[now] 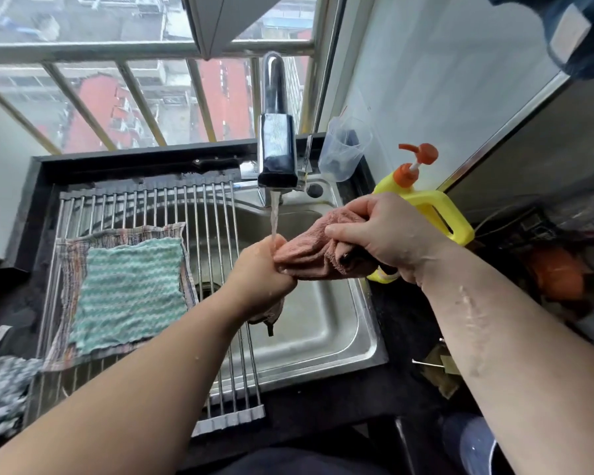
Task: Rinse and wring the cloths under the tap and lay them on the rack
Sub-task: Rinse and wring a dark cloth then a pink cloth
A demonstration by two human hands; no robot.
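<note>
Two hands [259,272] [388,234], one pink cloth [306,252], two racked cloths [127,289] [71,258]

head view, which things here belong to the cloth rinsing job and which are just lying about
In the job: pink cloth, held by left hand and right hand; running tap; sink; rack; green cloth and striped cloth on it.
Lying about: yellow pump bottle; clear plastic cup.

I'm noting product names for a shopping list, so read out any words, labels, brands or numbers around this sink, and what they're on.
No text here can be read.
Yellow plastic bottle with orange pump: no label faces the camera.
Clear plastic measuring cup: any markings are too faint to read.
White patch on the dark blue object at top right: blurred, nothing legible.
</note>
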